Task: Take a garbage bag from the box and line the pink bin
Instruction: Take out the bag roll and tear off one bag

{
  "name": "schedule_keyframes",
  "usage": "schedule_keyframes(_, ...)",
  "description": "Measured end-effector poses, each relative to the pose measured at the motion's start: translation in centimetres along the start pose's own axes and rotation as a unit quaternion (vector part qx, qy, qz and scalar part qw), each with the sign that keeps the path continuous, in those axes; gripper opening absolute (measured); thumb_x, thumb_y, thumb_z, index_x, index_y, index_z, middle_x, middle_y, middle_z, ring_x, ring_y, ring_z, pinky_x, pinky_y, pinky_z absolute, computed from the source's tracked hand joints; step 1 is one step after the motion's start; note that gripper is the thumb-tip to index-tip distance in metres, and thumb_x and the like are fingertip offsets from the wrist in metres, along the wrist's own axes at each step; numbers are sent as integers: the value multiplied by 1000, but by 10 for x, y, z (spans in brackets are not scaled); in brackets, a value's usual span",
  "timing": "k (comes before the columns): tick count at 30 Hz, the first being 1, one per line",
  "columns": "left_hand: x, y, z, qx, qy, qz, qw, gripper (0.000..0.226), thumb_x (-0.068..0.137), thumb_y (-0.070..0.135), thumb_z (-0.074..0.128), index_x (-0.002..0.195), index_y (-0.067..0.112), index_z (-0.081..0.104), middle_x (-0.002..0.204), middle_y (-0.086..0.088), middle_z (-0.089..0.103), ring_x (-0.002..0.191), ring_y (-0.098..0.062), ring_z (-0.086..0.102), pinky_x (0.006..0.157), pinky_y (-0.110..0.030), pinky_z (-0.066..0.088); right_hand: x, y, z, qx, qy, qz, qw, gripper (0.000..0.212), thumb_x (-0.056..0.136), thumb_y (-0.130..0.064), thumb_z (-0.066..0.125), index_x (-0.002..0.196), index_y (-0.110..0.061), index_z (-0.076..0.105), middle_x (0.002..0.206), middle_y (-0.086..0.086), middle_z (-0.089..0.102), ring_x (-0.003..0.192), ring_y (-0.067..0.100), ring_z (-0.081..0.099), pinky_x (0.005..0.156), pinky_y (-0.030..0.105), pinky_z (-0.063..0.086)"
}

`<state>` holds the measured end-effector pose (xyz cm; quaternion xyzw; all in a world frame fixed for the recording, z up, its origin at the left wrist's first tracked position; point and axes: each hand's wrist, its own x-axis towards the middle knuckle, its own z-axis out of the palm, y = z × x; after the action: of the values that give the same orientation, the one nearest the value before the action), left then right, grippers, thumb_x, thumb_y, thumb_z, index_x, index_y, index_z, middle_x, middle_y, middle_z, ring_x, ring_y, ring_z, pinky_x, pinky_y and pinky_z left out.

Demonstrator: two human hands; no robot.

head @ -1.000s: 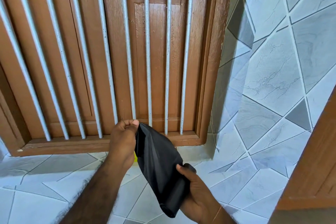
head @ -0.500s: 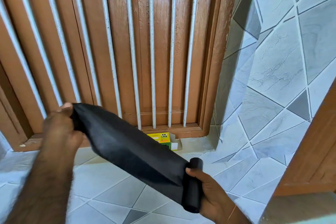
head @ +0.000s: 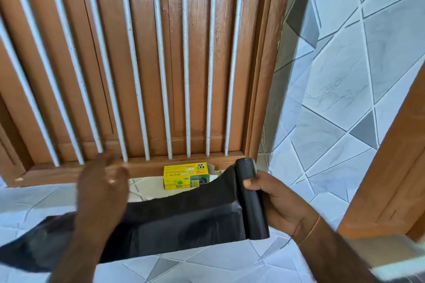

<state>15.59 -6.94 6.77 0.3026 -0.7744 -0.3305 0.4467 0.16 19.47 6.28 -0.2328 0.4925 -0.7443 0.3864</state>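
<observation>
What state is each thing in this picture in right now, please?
garbage bag roll: partly unrolled, gripped by the right hand.
unrolled bag sheet: stretched leftward, flat.
left hand: blurred, fingers spread over the sheet.
yellow box: on the floor, flap open.
wooden shutters: closed behind bars.

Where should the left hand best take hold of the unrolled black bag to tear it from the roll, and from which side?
Probably the unrolled bag near the roll, from above: the sheet hangs flat and slack there, and the right hand already grips the roll.
</observation>
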Motion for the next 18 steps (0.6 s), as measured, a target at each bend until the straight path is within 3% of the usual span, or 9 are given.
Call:
schedule_keyframes(3,-54,78,41,-108,-292,23,950,58,74,62,61,126,38,53,105,29,65,105,6,58,94,-23,43,-6,-18,5,-33,-67,-4,997,45,71,-9,66,114,1,64,104,18,67,92,28,67,83,37,56)
schedule_keyframes(5,-67,93,58,-156,-404,11,901,47,76,59,63,112,28,64,94,18,73,90,1,65,85,-24,49,-13,-26,0,-31,-78,-4,996,47,75,-8,64,120,4,60,108,21,66,96,30,66,86,38,55)
schedule_keyframes(8,-72,98,66,-209,-375,-66,901,12,90,20,67,81,12,71,68,8,70,62,-2,59,60,-14,45,-28,-34,-22,18,-49,5,999,34,76,-12,61,106,0,70,102,18,70,90,28,69,78,36,58)
schedule_keyframes(10,-85,110,70,-190,-358,-44,913,20,90,10,65,71,13,69,58,8,65,54,-1,54,54,-11,42,-42,-35,-40,49,-30,24,998,20,78,-15,59,80,-8,77,87,13,73,75,24,72,67,31,57)
schedule_keyframes(11,-86,112,70,-174,-342,-27,923,23,90,9,64,68,14,68,55,8,63,53,-1,52,53,-11,40,-46,-32,-49,63,-24,34,997,23,81,-17,56,75,-9,77,83,12,74,72,23,72,64,31,57)
schedule_keyframes(13,-88,117,74,-126,-325,6,937,27,89,10,65,63,18,66,54,9,61,52,0,51,54,-11,40,-56,-23,-64,75,-12,57,996,28,86,-17,53,79,-9,78,87,12,75,74,25,73,63,32,58)
schedule_keyframes(15,-90,125,72,-71,-324,42,942,30,87,10,68,59,22,64,54,13,61,53,2,52,55,-10,39,-65,-11,-71,72,-6,79,994,18,80,-13,63,89,-9,79,98,15,75,82,28,73,67,34,59)
schedule_keyframes(18,-90,123,66,0,-332,76,940,23,85,8,70,64,20,69,65,12,68,60,2,58,59,-8,41,-70,-2,-76,66,-7,87,994,22,76,-10,64,93,-8,78,102,15,74,86,27,73,69,34,59)
